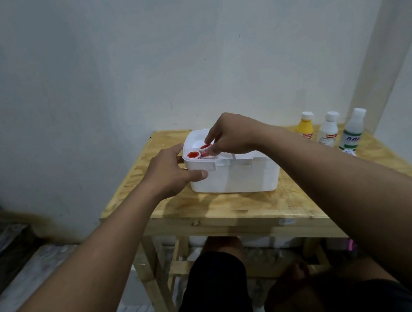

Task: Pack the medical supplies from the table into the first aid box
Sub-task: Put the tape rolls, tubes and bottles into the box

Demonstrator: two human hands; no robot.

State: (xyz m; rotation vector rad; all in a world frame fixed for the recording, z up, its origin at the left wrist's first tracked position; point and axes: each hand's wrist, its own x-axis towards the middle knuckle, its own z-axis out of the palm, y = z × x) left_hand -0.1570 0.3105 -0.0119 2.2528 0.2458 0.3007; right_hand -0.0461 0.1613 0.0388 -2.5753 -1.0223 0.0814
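A white first aid box (241, 177) stands open on the wooden table (236, 208). My left hand (172, 172) grips the box's left front corner, thumb along the rim. Over the box's left compartment, my right hand (231, 134) pinches a small red-capped bottle (206, 149). A second red-capped bottle (194, 155) stands inside the box just left of it. On the table's right side stand a yellow bottle (305, 127), a white bottle (328, 131) and a clear bottle with a green label (352, 132).
The table sits against a pale wall, with its right edge near a corner pillar. A small white object (349, 152) lies by the clear bottle. My knees and feet are under the table's front edge.
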